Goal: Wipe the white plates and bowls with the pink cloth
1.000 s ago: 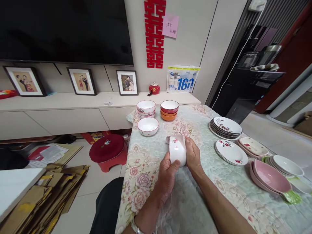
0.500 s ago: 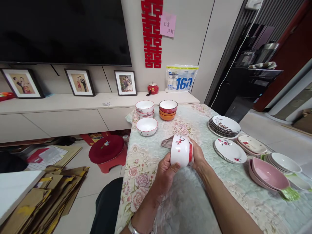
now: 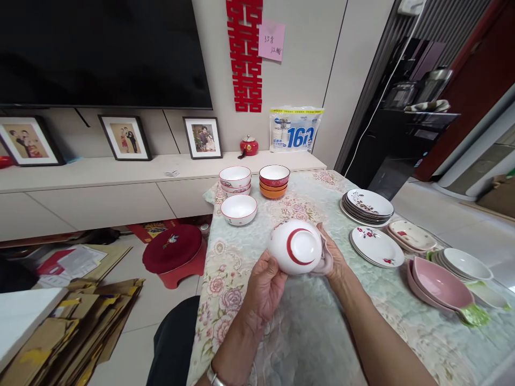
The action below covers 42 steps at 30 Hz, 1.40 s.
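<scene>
A white bowl [image 3: 281, 252] with a red foot ring is tilted, its underside turned toward me above the table. My left hand [image 3: 265, 284] grips its left rim, thumb on the outer wall. On the other side my right hand [image 3: 333, 257] is closed on a greyish-pink cloth [image 3: 325, 260], which it presses against the bowl's right side. The right fingertips are partly hidden behind the cloth and bowl. Just beyond stands a single white bowl [image 3: 238, 209] with a red rim, in front of stacked white bowls [image 3: 235, 179] and a stack of red and orange bowls [image 3: 274, 181].
The table has a floral cloth [image 3: 229, 321]. Along its right lie stacked dark-edged plates [image 3: 368, 206], flowered plates [image 3: 376, 246], squarish dishes [image 3: 411, 235], pale bowls [image 3: 466, 264] and pink leaf-shaped bowls [image 3: 440, 284]. A red stool [image 3: 173, 249] and flattened cardboard [image 3: 92, 316] are at the left.
The bowl has turned in my hands, so its foot ring now faces me instead of its flowered side wall. The cloth has shifted to the bowl's right side. My view has moved slightly.
</scene>
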Each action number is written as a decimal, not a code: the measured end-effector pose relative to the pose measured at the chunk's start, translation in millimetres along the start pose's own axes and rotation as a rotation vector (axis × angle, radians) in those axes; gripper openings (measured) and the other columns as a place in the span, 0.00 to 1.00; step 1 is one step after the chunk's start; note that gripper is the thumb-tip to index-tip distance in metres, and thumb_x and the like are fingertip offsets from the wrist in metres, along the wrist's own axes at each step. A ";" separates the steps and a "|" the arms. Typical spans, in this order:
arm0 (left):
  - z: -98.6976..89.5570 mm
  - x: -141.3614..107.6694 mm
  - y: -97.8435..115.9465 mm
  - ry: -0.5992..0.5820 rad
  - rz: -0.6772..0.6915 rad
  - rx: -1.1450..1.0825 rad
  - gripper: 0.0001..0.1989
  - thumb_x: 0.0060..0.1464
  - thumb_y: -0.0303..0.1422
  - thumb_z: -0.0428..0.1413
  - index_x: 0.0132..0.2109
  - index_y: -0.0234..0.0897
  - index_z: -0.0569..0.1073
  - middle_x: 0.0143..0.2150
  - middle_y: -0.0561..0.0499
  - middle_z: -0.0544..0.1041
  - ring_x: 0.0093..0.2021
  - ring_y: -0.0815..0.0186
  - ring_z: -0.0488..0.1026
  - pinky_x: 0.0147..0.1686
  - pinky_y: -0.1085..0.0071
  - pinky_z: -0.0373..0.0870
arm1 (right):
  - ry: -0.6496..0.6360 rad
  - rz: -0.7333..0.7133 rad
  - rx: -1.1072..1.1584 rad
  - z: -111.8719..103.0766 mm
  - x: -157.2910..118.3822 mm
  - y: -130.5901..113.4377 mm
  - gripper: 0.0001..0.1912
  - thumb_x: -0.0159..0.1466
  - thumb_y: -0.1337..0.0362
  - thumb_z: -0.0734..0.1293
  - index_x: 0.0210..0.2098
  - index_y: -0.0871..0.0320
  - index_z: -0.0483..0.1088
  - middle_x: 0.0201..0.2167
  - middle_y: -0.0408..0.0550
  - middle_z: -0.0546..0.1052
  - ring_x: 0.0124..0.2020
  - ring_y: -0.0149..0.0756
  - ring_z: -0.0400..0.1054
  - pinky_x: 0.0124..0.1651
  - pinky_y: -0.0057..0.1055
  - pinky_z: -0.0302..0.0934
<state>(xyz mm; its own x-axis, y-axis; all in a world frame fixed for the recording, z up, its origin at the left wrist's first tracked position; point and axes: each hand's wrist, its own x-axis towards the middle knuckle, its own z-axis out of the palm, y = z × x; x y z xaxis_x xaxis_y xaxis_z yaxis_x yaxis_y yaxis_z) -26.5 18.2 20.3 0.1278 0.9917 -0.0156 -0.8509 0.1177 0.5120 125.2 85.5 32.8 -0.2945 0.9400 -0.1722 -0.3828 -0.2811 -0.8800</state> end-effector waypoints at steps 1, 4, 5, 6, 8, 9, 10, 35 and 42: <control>-3.3 2.1 -0.4 0.045 -0.008 -0.008 0.22 0.50 0.30 0.63 0.53 0.34 0.72 0.52 0.44 0.76 0.52 0.61 0.71 0.54 0.65 0.67 | 0.001 -0.025 0.041 -1.9 0.3 1.4 0.27 0.60 0.39 0.61 0.37 0.56 0.72 0.32 0.49 0.80 0.41 0.46 0.75 0.43 0.43 0.69; -12.8 8.1 -1.4 0.224 -0.018 -0.016 0.12 0.53 0.31 0.61 0.45 0.34 0.75 0.43 0.48 0.79 0.43 0.66 0.74 0.47 0.68 0.70 | -0.006 -0.116 0.198 -1.8 -0.2 6.1 0.19 0.55 0.48 0.71 0.38 0.56 0.72 0.31 0.46 0.80 0.39 0.44 0.75 0.43 0.40 0.69; -15.1 9.5 -1.5 0.263 -0.016 -0.010 0.10 0.54 0.31 0.60 0.44 0.35 0.76 0.42 0.48 0.79 0.41 0.67 0.74 0.45 0.69 0.71 | -0.005 -0.142 0.231 0.2 -1.2 6.7 0.19 0.54 0.51 0.73 0.38 0.56 0.72 0.30 0.46 0.80 0.37 0.43 0.75 0.42 0.39 0.69; -16.7 10.4 -1.4 0.281 -0.016 -0.001 0.10 0.54 0.31 0.60 0.44 0.35 0.76 0.42 0.49 0.79 0.41 0.67 0.74 0.44 0.70 0.71 | -0.001 -0.164 0.245 2.7 -2.5 6.2 0.19 0.52 0.53 0.74 0.39 0.56 0.72 0.29 0.45 0.80 0.35 0.42 0.75 0.41 0.38 0.70; -17.6 10.6 -0.6 0.259 -0.033 0.026 0.13 0.54 0.32 0.60 0.47 0.37 0.76 0.46 0.48 0.78 0.42 0.66 0.74 0.46 0.68 0.70 | 0.018 -0.201 0.221 7.8 -6.0 2.6 0.20 0.50 0.55 0.76 0.39 0.57 0.71 0.27 0.44 0.79 0.30 0.39 0.74 0.36 0.34 0.69; -16.9 10.2 0.1 0.231 -0.046 0.046 0.15 0.54 0.33 0.60 0.49 0.38 0.75 0.49 0.47 0.77 0.44 0.65 0.74 0.47 0.67 0.70 | 0.037 -0.221 0.191 9.8 -7.9 0.0 0.20 0.49 0.56 0.76 0.38 0.57 0.71 0.27 0.43 0.79 0.28 0.37 0.73 0.33 0.32 0.68; -15.8 9.4 1.0 0.206 -0.057 0.068 0.17 0.54 0.34 0.60 0.51 0.38 0.74 0.51 0.46 0.76 0.45 0.64 0.74 0.48 0.66 0.69 | 0.064 -0.245 0.145 11.1 -9.5 -2.6 0.20 0.48 0.56 0.77 0.36 0.57 0.71 0.26 0.42 0.78 0.25 0.34 0.71 0.30 0.29 0.66; -0.8 -0.7 9.9 0.112 -0.059 0.298 0.26 0.54 0.40 0.58 0.59 0.43 0.64 0.49 0.46 0.74 0.41 0.60 0.73 0.34 0.64 0.75 | -0.014 -0.144 -0.027 14.7 -23.4 -12.9 0.19 0.51 0.55 0.75 0.39 0.56 0.74 0.26 0.42 0.77 0.23 0.30 0.69 0.26 0.24 0.62; -0.6 -2.0 3.9 0.155 -0.110 0.344 0.27 0.54 0.42 0.57 0.59 0.44 0.65 0.46 0.46 0.75 0.36 0.64 0.73 0.29 0.71 0.72 | 0.131 -0.435 -0.164 13.0 -16.4 -9.3 0.23 0.61 0.47 0.64 0.49 0.54 0.72 0.40 0.49 0.78 0.37 0.40 0.73 0.42 0.36 0.67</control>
<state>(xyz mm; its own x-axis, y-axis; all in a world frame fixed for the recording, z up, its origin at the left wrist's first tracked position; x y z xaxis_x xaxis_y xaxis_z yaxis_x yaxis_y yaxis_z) -30.4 16.7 21.8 0.1083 0.9733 -0.2024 -0.6125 0.2257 0.7575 122.2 70.1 49.6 -0.0210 0.9830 0.1822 -0.2996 0.1677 -0.9392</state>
